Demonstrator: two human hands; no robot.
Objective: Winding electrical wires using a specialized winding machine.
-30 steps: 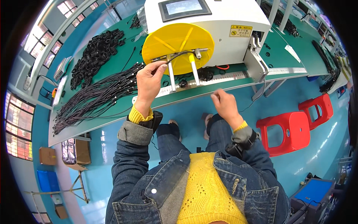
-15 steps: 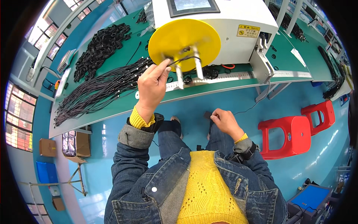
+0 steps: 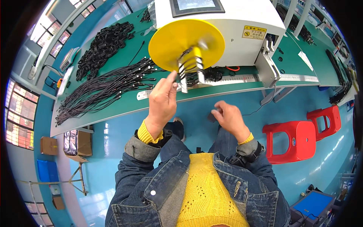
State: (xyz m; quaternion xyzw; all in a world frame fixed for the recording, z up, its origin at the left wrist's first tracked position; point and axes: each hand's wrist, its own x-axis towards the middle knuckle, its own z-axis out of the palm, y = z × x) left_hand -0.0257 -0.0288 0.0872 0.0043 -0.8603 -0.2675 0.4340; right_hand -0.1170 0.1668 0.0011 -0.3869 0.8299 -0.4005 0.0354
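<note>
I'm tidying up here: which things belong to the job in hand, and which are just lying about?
Job: wound cable, yellow disc, prongs, machine; probably loose cables, black pile.

Seemingly lying about: stools, cardboard box, blue bin.

cable loops point(image 3: 191, 70): blurred | disc posts point(image 3: 200, 78): blurred | screen point(image 3: 197, 4): cut off, top

Saw two red plastic stools point(image 3: 305, 151) well right of the grip point(image 3: 163, 99) and lower. Spotted a cardboard box point(image 3: 49, 146) far left and below it, a blue bin point(image 3: 47, 171) lower still; noticed paned windows point(image 3: 20, 123) farthest left.
</note>
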